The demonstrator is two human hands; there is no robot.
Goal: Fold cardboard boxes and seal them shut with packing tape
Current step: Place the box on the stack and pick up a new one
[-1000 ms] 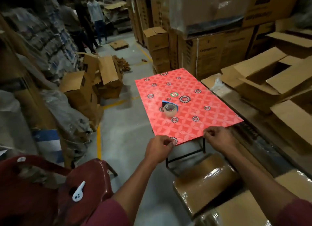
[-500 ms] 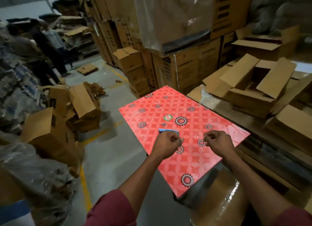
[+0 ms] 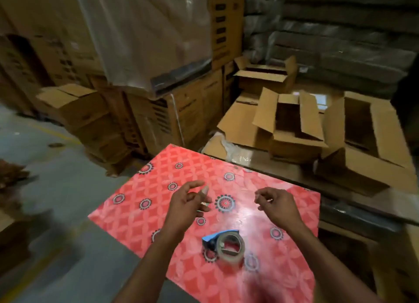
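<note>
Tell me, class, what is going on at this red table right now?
A person stands at a red patterned table in a warehouse. Both the left hand and the right hand hover above the tabletop with loosely curled fingers, holding nothing. A roll of packing tape in a blue dispenser lies on the table between the forearms, untouched. Open cardboard boxes wait unsealed on the surface to the right, so no folding or taping is under way.

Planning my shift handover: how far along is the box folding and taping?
Barely begun. Done: tape dispenser lies ready on the red table. In hand: nothing; left hand and right hand hover empty above it. Left: the open cardboard boxes beyond stand unsealed, flaps up.
</note>
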